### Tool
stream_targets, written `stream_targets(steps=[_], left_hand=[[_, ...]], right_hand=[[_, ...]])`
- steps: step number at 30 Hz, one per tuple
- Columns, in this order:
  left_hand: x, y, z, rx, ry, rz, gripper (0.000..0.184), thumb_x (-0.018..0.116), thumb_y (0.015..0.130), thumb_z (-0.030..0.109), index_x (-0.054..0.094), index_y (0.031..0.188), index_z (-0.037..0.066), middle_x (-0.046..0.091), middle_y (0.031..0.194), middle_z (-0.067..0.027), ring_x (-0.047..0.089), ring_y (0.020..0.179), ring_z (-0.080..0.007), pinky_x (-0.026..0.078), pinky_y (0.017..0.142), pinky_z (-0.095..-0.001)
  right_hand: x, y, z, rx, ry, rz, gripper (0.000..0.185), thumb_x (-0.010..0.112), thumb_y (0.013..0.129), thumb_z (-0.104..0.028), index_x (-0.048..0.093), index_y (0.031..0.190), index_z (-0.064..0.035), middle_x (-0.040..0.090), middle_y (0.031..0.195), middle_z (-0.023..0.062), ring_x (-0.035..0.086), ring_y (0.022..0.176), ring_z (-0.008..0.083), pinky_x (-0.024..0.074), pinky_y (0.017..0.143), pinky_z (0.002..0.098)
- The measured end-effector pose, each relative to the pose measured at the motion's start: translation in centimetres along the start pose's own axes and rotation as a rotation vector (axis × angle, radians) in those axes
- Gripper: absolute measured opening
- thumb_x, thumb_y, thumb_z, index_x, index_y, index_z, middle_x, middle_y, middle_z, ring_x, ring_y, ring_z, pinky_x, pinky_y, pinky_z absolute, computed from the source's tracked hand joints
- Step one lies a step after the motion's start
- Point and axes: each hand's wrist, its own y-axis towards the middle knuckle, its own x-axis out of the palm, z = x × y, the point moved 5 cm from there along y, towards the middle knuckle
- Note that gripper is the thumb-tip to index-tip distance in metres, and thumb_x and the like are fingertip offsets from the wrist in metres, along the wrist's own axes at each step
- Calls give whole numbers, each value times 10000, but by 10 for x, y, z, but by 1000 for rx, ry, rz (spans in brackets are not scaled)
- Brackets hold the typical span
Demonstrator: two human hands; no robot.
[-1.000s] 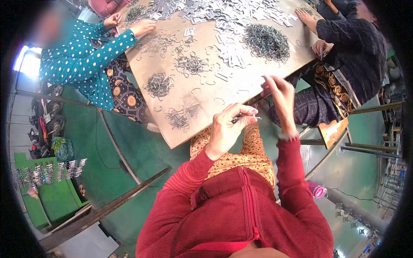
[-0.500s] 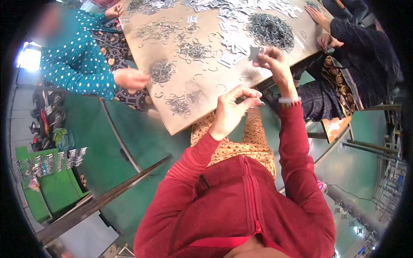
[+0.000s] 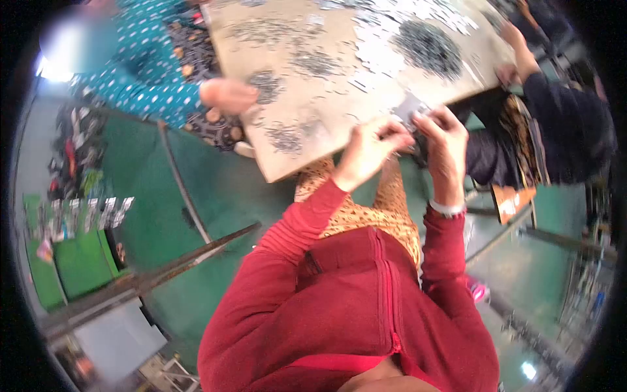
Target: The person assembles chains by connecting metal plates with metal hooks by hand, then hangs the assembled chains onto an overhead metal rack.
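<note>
My right hand (image 3: 445,140) pinches a flat grey metal plate (image 3: 408,108) by its lower right side, just past the table's near edge. Close on its left, my left hand (image 3: 373,149) has thumb and fingertips pressed together near the plate's lower end; what they hold is too small and blurred to make out. On the table (image 3: 333,134), to the left of my hands, lie small heaps of bent wire pieces (image 3: 285,138). Beyond my right hand are a large dark heap of metal pieces (image 3: 428,49) and many pale flat plates (image 3: 379,49).
At the left, a co-worker's hand (image 3: 228,96) hovers by the table edge near a wire heap (image 3: 266,86). Another co-worker's hand (image 3: 516,40) is at the table's right side. A long bar (image 3: 189,251) crosses the lower left, near a green stand (image 3: 85,264).
My right hand has come back from the plates with a flat plate, down beside my left hand. The whole view has shifted, and the left co-worker's hand has moved over the table's edge.
</note>
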Motion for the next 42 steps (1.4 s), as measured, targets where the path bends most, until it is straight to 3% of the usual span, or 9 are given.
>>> stream_targets(steps=[9,10,13,15,19,25,32,36,42], left_hand=[[-15,-11,17,108,474,18,163,662,785,53,588,907,-26,653,796,-71,607,775,-99,495,668,-247],[-15,-12,9,71,145,0,276,667,771,40,568,1020,-28,652,856,-81,605,809,-115,492,692,-257],[-55,-1,11,89,88,-5,431,663,800,110,497,1185,10,630,1001,-32,586,874,-129,492,733,-285],[-118,33,13,130,101,167,320,641,818,141,576,1104,13,651,920,-18,595,828,-115,487,716,-276],[-214,108,34,346,1234,419,166,618,784,177,679,839,33,655,743,-130,632,703,-228,480,674,-323],[-229,137,-2,281,1751,197,175,577,795,192,638,867,44,637,803,-161,618,773,-325,480,698,-405],[-206,131,32,224,1198,457,225,589,834,198,617,953,9,641,784,-147,616,692,-217,486,641,-351],[-103,77,33,-65,32,60,205,611,845,115,586,980,-38,639,854,-103,605,716,-158,492,630,-256],[-12,26,25,-191,-149,-197,251,650,822,128,597,1014,-25,615,966,-53,585,878,-123,486,811,-275]], right_hand=[[19,-25,-11,-161,-14,-22,176,659,718,101,588,842,-1,614,783,39,568,712,96,457,662,215],[19,-28,-11,-190,-25,-25,179,660,716,107,591,838,-4,615,795,39,567,715,96,454,666,213],[18,-30,-13,-233,-18,-47,192,665,698,130,589,806,-10,608,811,42,558,735,98,443,672,208],[17,-29,-13,-256,-25,-65,200,667,688,140,585,794,-8,604,807,44,553,747,98,442,674,213],[18,-27,-10,-189,-9,-68,214,666,675,154,582,790,-5,600,804,46,548,750,104,442,687,228],[8,-24,-14,-166,-90,3,173,687,687,108,596,782,-3,606,785,36,550,731,90,449,675,213],[1,-22,1,-131,128,-30,157,685,721,71,605,838,3,635,787,49,585,700,85,481,669,211],[-4,-23,9,-115,174,-13,153,679,729,70,601,842,3,639,795,53,589,712,86,483,678,213],[-16,-28,22,-104,199,23,187,680,726,71,609,888,11,640,809,52,590,721,92,483,686,210]])
